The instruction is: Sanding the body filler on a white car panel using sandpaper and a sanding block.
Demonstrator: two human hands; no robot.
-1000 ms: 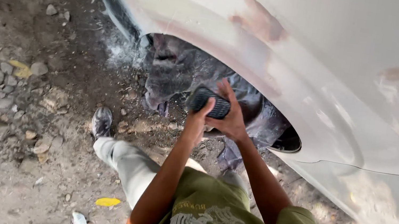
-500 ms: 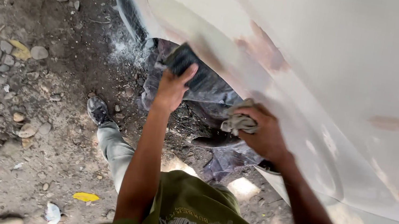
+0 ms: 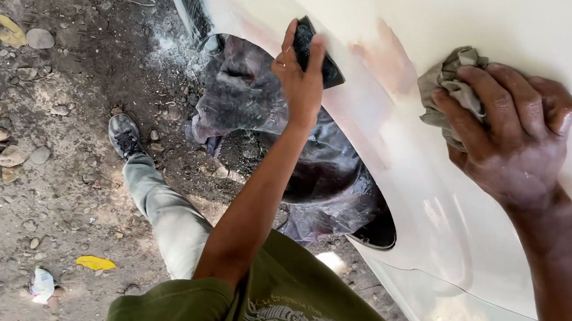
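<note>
Pressing flat against the pale car panel point(image 3: 394, 163), the left hand point(image 3: 301, 78) held a dark sanding block point(image 3: 317, 53) just above the wheel arch, where pinkish filler patches showed through the paint. Its grip was clamped on the block, fingers laid along one side and thumb on the other, likely so the block sat flush on the curved edge. That arm reached out nearly straight from the green shirt point(image 3: 291, 316), wrist in line with the forearm.

The right hand point(image 3: 515, 133) bunched a grey rag point(image 3: 449, 87) against the panel further along, its grip closed around the cloth, knuckles up, wrist bent back. Dark plastic sheeting point(image 3: 262, 118) covered the wheel inside the arch, presumably against dust. One shoe point(image 3: 124, 135) rested on the stony ground point(image 3: 11, 138).
</note>
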